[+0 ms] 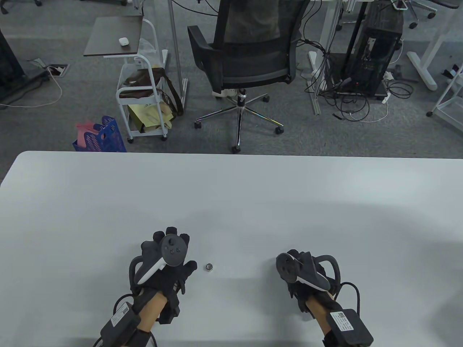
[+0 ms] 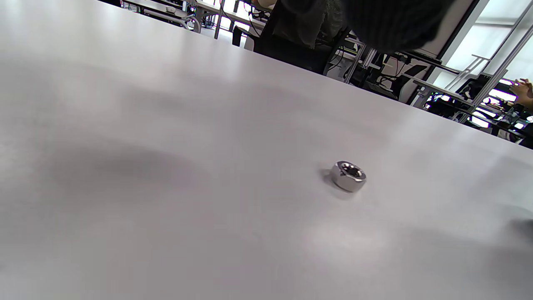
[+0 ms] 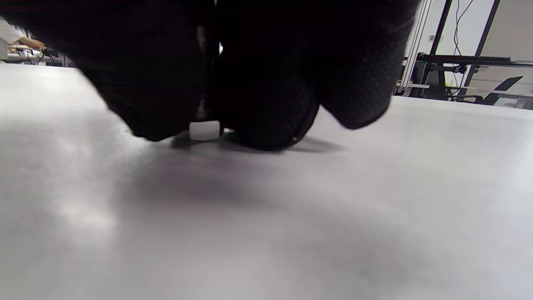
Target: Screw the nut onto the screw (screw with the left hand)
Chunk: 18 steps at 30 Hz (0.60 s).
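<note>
On the white table the nut lies loose, just right of the left hand, whose fingers look relaxed and empty. The right hand curls over something pale; I cannot tell if it's the screw. A clumsy pinch could send the nut rolling.

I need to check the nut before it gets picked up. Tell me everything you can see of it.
The nut is small, silvery metal, shiny, with flat sides and a round central hole facing up. It lies flat on the white table, between the two hands, nearer the left hand. Nothing touches it but the table.
</note>
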Motion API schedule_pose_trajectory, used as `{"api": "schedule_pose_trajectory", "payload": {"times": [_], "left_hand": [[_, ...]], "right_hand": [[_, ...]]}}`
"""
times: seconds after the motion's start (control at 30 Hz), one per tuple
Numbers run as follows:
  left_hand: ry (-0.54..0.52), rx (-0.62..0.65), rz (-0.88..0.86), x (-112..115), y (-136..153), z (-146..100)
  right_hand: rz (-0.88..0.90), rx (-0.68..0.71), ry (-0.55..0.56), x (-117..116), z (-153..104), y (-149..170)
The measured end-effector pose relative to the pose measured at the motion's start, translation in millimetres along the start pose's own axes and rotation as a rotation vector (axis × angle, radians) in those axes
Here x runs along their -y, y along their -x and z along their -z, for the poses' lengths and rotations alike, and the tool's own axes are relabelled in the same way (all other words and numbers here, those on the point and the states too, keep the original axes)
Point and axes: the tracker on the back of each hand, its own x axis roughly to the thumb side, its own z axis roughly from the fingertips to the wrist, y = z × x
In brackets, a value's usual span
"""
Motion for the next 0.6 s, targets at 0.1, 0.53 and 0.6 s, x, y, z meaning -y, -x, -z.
{"api": "schedule_pose_trajectory", "payload": {"times": [0.1,0.53,0.6], "left_hand": [[0.008,-0.005,-0.001,0,0,0],[0.010,-0.019,-0.025,-2,2,-2],[0.007,-0.019,-0.026,-2,2,-2]], "right_hand": [[0.082,-0.032,-0.002,5,1,8],[0.364,-0.046,0.243,54,-19,29],[0.408,-0.040,0.249,59,-21,31]]}}
